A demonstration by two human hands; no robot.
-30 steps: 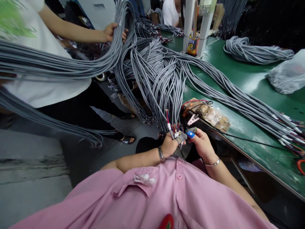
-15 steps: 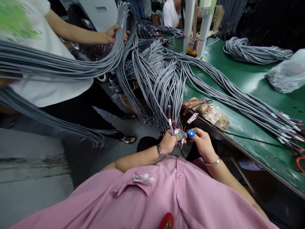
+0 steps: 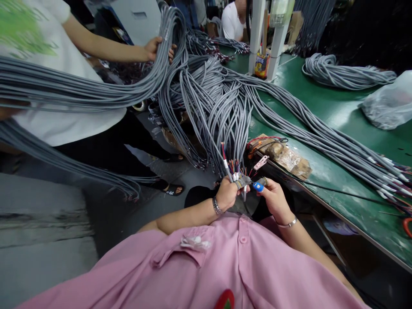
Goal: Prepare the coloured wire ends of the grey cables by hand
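Observation:
My left hand point(image 3: 227, 194) is closed around a few grey cables point(image 3: 229, 172) at their stripped ends. White sleeves and thin coloured wires point(image 3: 236, 165) stick up above its fingers, and its thumb is wrapped in grey tape. Close on its right, my right hand point(image 3: 274, 195) has thumb and forefinger pinched together beside the wire ends. A blue cover point(image 3: 258, 186) sits on that thumb, and grey wrapping is on the forefinger. What is between these fingertips is too small to make out. Behind both hands hangs a large heap of grey cables point(image 3: 222, 103).
A green table point(image 3: 325, 107) runs along the right, with cable bundles, a plastic bag point(image 3: 391, 103) and a tape-wrapped block point(image 3: 283, 155). A pink clip point(image 3: 260, 162) is at its edge. On the left, a co-worker point(image 3: 80, 77) holds a long cable bundle point(image 3: 106, 94).
My left hand and the cable ends have tilted slightly left, and the coloured wires are more fanned out. My right hand has dipped slightly. The co-worker is nearly still.

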